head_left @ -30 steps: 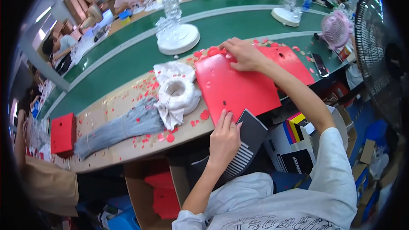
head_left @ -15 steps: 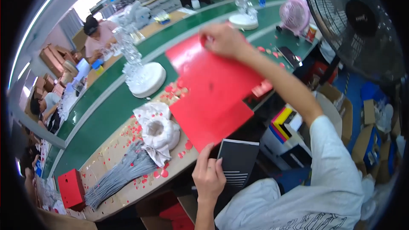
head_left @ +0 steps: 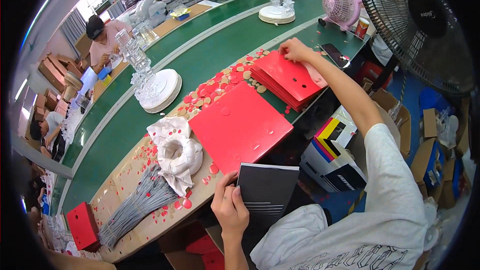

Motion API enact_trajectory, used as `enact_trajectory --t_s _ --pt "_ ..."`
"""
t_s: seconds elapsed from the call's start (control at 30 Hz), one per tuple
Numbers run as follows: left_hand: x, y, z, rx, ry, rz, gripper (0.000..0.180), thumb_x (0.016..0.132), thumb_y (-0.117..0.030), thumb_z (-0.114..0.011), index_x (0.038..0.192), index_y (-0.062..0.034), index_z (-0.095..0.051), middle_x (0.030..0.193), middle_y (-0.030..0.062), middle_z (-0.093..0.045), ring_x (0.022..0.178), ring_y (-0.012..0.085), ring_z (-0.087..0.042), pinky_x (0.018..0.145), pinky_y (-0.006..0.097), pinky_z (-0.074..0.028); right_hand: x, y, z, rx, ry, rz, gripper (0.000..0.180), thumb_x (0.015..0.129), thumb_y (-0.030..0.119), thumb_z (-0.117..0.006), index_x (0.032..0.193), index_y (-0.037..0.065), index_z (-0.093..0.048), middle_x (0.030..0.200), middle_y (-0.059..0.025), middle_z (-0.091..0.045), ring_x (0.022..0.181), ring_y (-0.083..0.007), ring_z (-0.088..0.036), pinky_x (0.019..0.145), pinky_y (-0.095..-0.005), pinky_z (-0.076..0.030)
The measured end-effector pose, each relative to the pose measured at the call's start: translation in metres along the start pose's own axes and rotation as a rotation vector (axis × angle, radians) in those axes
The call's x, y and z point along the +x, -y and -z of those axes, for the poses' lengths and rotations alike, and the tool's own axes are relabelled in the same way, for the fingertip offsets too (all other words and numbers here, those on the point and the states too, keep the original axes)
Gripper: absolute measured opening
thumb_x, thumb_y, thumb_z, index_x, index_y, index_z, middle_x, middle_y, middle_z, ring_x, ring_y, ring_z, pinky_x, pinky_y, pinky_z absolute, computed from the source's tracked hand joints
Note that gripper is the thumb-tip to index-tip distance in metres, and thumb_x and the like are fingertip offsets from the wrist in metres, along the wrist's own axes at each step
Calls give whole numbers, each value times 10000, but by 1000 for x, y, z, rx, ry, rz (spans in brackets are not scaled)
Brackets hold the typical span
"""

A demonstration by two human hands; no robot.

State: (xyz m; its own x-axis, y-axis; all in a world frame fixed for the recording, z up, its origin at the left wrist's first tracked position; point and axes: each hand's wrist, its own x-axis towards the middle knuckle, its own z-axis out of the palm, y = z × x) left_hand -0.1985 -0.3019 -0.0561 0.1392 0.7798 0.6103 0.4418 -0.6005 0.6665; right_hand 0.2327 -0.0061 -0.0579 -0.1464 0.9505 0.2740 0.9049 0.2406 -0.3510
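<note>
right hand point(head_left: 298, 51) moved rightward, pinching punched red sheet point(head_left: 286, 74); left hand point(head_left: 231, 211) half-curled against notebook point(head_left: 266, 186).

Right arm point(head_left: 347, 92) forward, left fingers point(head_left: 224, 182) bent

1. Sheet point(head_left: 245, 130): red.
2. Sheet stack point(head_left: 285, 77), right of sheet: red, dark spots.
3. Booklet point(head_left: 267, 185), nearer than sheet: black, white stripes.
4. Discs point(head_left: 261, 89), beyond sheet: red, tan mixed.
5. Wire bundle point(head_left: 140, 205), left of sheet: grey.

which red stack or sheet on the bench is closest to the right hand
The red stack near the phone, its far corner at the right hand. The middle red sheet and left-end red stack lie farther away.
</note>
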Motion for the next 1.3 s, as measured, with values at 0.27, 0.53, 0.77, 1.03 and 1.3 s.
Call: enact_trajectory --t_s 0.27,0.53,0.77,1.03,1.3 --pt "7 4 25 -53 137 466 300 1019 -127 -486 802 77 -517 606 167 -379 541 215 -370 537 384 -333 0 -1 -22 37 88 -62 268 681 32 -704 944 49 -753 851 -117 -742 734 -260 -721 683 -356 -591" --pt "32 23 14 -65 168 486 338 1043 -201 -521 878 93 -549 624 174 -325 563 186 -299 528 379 -304 -32 100 6 152 -197 365 265 804 55 -691 1062 1 -706 1070 -171 -729 976 -332 -701 887 -399 -551" --pt "36 35 1 -132 97 517 426 1041 -236 -540 758 79 -496 574 126 -286 529 120 -277 479 389 -257 -175 270 5 439 224 988 302 797 152 -772 1087 87 -723 1004 -59 -630 916 -234 -615 755 -389 -488" --pt "42 18 5 -137 41 418 340 1045 -163 -524 807 81 -518 592 145 -304 540 97 -303 474 364 -269 -207 268 -23 394 -59 1033 198 769 75 -761 958 25 -729 828 -27 -620 758 -179 -614 667 -330 -474" --pt "36 18 2 -258 95 457 333 1045 -166 -526 811 70 -523 606 43 -326 593 72 -330 505 328 -275 -213 272 -28 570 215 801 146 821 134 -744 937 88 -667 875 -28 -579 871 -207 -591 794 -365 -459"
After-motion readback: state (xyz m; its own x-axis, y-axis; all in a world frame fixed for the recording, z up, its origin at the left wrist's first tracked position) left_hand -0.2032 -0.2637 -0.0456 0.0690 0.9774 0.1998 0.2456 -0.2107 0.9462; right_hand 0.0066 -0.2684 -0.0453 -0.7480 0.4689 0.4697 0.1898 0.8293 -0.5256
